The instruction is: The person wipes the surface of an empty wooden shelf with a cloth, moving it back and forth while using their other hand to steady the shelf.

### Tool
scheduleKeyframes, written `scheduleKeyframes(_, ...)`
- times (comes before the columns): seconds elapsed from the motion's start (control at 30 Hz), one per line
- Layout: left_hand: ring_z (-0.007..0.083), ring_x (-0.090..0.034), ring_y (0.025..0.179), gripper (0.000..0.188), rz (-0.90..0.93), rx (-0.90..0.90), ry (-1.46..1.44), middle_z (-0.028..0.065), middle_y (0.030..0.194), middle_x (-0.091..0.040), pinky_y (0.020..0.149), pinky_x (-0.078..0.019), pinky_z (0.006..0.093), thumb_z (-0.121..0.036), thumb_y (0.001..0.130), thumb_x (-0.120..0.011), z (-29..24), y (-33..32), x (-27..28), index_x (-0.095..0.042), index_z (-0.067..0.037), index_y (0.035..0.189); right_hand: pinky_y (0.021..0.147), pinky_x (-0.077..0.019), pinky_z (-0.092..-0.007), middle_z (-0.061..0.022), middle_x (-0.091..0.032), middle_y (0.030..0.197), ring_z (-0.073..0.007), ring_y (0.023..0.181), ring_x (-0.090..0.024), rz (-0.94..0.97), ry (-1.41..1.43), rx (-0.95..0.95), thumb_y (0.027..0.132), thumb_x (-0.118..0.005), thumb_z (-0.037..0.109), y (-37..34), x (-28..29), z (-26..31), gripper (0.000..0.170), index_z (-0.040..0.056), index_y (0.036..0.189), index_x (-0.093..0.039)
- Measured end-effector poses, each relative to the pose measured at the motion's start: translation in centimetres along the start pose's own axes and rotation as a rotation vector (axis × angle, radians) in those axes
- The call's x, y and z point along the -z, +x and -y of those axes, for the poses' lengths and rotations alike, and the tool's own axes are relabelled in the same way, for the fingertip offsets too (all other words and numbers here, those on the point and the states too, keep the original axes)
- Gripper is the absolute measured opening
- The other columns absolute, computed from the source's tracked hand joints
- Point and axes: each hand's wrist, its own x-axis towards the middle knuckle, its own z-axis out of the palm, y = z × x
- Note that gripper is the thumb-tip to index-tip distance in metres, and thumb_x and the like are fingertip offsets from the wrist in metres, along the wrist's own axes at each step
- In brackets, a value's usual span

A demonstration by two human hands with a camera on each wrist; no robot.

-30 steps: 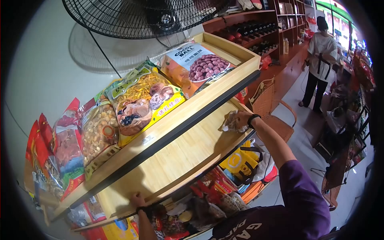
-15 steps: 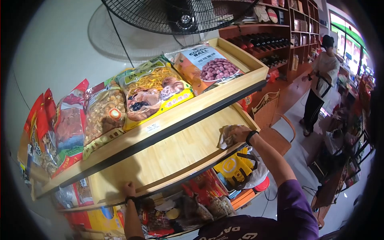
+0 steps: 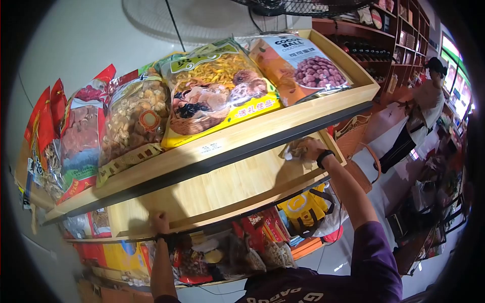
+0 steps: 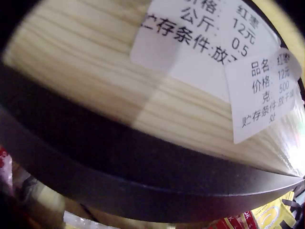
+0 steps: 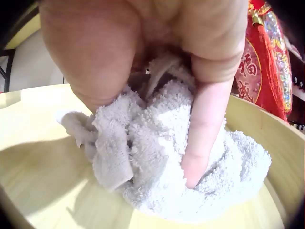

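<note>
In the head view my right hand (image 3: pixel 315 148) bunches a pale terry cloth (image 3: pixel 292 150) against the right end of a bare wooden shelf tray (image 3: pixel 222 184). Up close in the right wrist view, thumb and fingers pinch into the crumpled cloth (image 5: pixel 162 148), which lies on the tray floor near its curved wall. My left hand (image 3: pixel 160 222) grips the tray's front edge toward the left, fingers curled over it. The left wrist view shows the wooden front face (image 4: pixel 81 71) with white price labels (image 4: pixel 259 95) and a black rail (image 4: pixel 143 157) under it; the hand is out of that view.
Above the tray, an upper shelf (image 3: pixel 252 123) overhangs, holding a cocoa ball bag (image 3: pixel 313 65), a yellow dried-food bag (image 3: pixel 217 91) and several others. Packaged goods (image 3: pixel 202 257) fill the level below. A chair (image 3: pixel 353 156) and a standing person (image 3: pixel 429 101) are at the right.
The head view has shifted, with the shelves appearing larger and the fan slipping out at the top. My right hand keeps the cloth at the tray's right end; the left stays at the front edge.
</note>
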Motion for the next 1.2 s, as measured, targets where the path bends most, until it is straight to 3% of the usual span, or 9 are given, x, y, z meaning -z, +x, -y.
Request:
scheduleKeyframes(0.1,0.0336,-0.071,0.087,0.032,-0.014,-0.004,0.017,0.0128,0.091,-0.074,0.08,-0.0554,0.0438,-0.038,0.083,-0.065,0.2,0.1,-0.1,-0.076,-0.011,0.095,0.094,-0.0524,-0.0381,-0.0098,-0.072,0.109,-0.0301,0.108,-0.066,-0.106,-0.161,-0.006,0.071,-0.08,0.017,2.6,-0.9,-1.0,0.036,0.0189,0.106,-0.075)
scheduleKeyframes(0.13,0.0337,-0.071,0.087,0.032,-0.017,-0.013,-0.003,0.0128,0.091,-0.074,0.079,-0.0554,0.0442,-0.038,0.083,-0.065,0.1,0.2,0.0,-0.076,-0.011,0.094,0.094,-0.0523,-0.0396,-0.0111,-0.07,0.114,-0.0313,0.108,-0.065,-0.095,-0.189,-0.076,0.071,-0.08,0.022,3.8,-1.6,-1.7,0.041,0.0187,0.112,-0.073)
scheduleKeyframes(0.23,0.0343,-0.07,0.085,0.031,-0.036,-0.014,0.0,0.0131,0.089,-0.073,0.078,-0.0551,0.0451,-0.037,0.083,-0.066,0.2,0.0,-0.1,-0.076,-0.01,0.092,0.094,-0.052,-0.0397,-0.011,-0.07,0.115,-0.0312,0.108,-0.065,-0.065,-0.245,-0.153,0.072,-0.08,0.023,7.0,-1.4,-3.5,0.041,0.019,0.112,-0.073)
scheduleKeyframes(0.57,0.0338,-0.07,0.082,0.03,-0.026,-0.017,0.025,0.0157,0.086,-0.072,0.074,-0.0546,0.0436,-0.035,0.082,-0.068,-0.1,0.2,0.1,-0.075,-0.006,0.086,0.095,-0.0511,-0.0399,-0.0106,-0.069,0.117,-0.031,0.109,-0.064,0.069,-0.247,-0.188,0.073,-0.079,0.027,9.7,1.2,-3.7,0.042,0.0202,0.114,-0.072)
scheduleKeyframes(0.9,0.0324,-0.071,0.088,0.029,-0.026,0.056,-0.027,0.0139,0.092,-0.073,0.079,-0.0556,0.0417,-0.034,0.083,-0.067,-0.7,-0.1,0.0,-0.076,-0.008,0.092,0.097,-0.0502,-0.0401,-0.0102,-0.068,0.119,-0.0307,0.11,-0.063,0.084,-0.128,0.056,0.074,-0.078,0.031,6.2,1.3,-1.9,0.042,0.0213,0.115,-0.072)
scheduleKeyframes(0.97,0.0321,-0.071,0.088,0.029,-0.018,0.051,-0.066,0.0139,0.092,-0.074,0.08,-0.0557,0.0417,-0.034,0.083,-0.067,-0.6,-0.2,0.0,-0.076,-0.009,0.093,0.097,-0.05,-0.0401,-0.0101,-0.068,0.119,-0.0307,0.11,-0.063,0.084,-0.114,0.067,0.075,-0.078,0.032,4.6,1.2,-1.0,0.043,0.0216,0.115,-0.072)
scheduleKeyframes(1.1,0.0329,-0.071,0.085,0.03,0.026,0.043,-0.08,0.0145,0.089,-0.074,0.075,-0.0552,0.0413,-0.032,0.08,-0.066,-0.2,0.1,-0.1,-0.075,-0.007,0.095,0.102,-0.0452,-0.0388,-0.0085,-0.068,0.114,-0.0269,0.115,-0.059,0.138,-0.135,-0.078,0.077,-0.074,0.049,-0.8,3.6,4.5,0.04,0.0191,0.104,-0.075)
scheduleKeyframes(1.2,0.0326,-0.071,0.083,0.03,0.034,0.009,-0.068,0.0151,0.087,-0.073,0.073,-0.0548,0.042,-0.032,0.082,-0.065,0.6,0.7,-0.8,-0.074,-0.006,0.093,0.095,-0.0492,-0.0401,-0.0099,-0.068,0.112,-0.0285,0.106,-0.063,0.123,-0.192,0.0,0.076,-0.075,0.046,-3.3,1.2,1.8,0.038,0.0163,0.1,-0.076)
